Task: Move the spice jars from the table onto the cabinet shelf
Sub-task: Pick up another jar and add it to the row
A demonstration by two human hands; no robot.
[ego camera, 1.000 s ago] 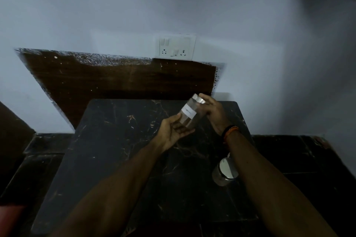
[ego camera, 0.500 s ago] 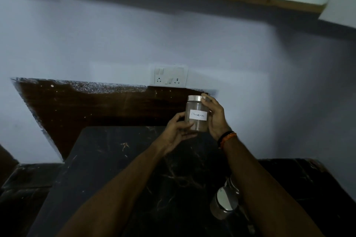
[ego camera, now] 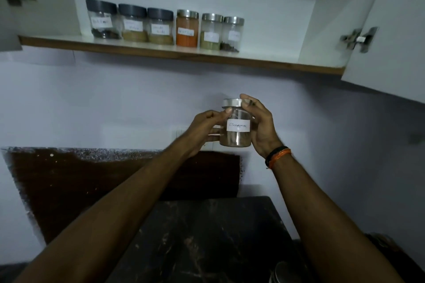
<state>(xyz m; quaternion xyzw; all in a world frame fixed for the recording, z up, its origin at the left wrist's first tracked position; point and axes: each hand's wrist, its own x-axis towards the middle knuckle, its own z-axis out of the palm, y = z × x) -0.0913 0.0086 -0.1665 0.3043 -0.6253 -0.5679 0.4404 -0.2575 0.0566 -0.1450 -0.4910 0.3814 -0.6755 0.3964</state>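
Note:
I hold a clear cinnamon jar (ego camera: pixel 236 131) with a silver lid and white label upright in front of the wall, below the cabinet shelf (ego camera: pixel 174 54). My left hand (ego camera: pixel 204 127) grips its left side and my right hand (ego camera: pixel 262 126) wraps its right side, thumb at the lid. Several labelled spice jars (ego camera: pixel 161 26) stand in a row on the shelf. Another silver-lidded jar (ego camera: pixel 284 272) sits on the dark marble table (ego camera: pixel 207 236), partly hidden by my right forearm.
The open cabinet door (ego camera: pixel 391 30) hangs at the right with its hinge (ego camera: pixel 358 39). Free shelf surface lies right of the jar row. A dark wooden board (ego camera: pixel 92 179) leans against the wall behind the table.
The jar went from tilted low over the table to upright and higher, held in both hands. My view has tipped upward, bringing the shelf and its jars fully into sight.

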